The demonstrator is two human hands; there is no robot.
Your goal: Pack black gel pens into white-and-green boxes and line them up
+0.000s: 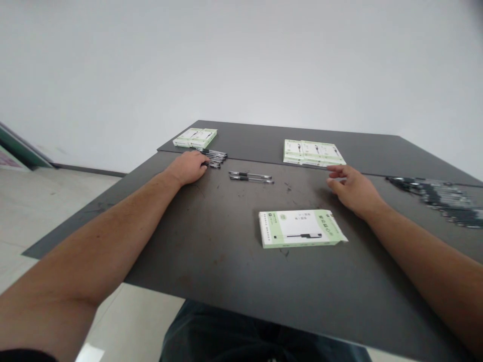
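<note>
My left hand (190,167) is at the left side of the dark table, its fingers bent over the near ends of a small group of clear pens with black grips (217,155). Its palm side and some fingertips are hidden. Two similar pens (251,177) lie side by side to the right of that hand. My right hand (350,186) is above the table with fingers apart and nothing between them. Below and left of it lies a green-and-white pen box (302,229), its right end flap slightly raised.
At the back left rest green-and-white boxes (196,137), and another group of boxes (314,152) lies farther right. Many pens (445,198) are spread at the right edge. A seam crosses the table (211,236), and a white wall (241,60) stands behind.
</note>
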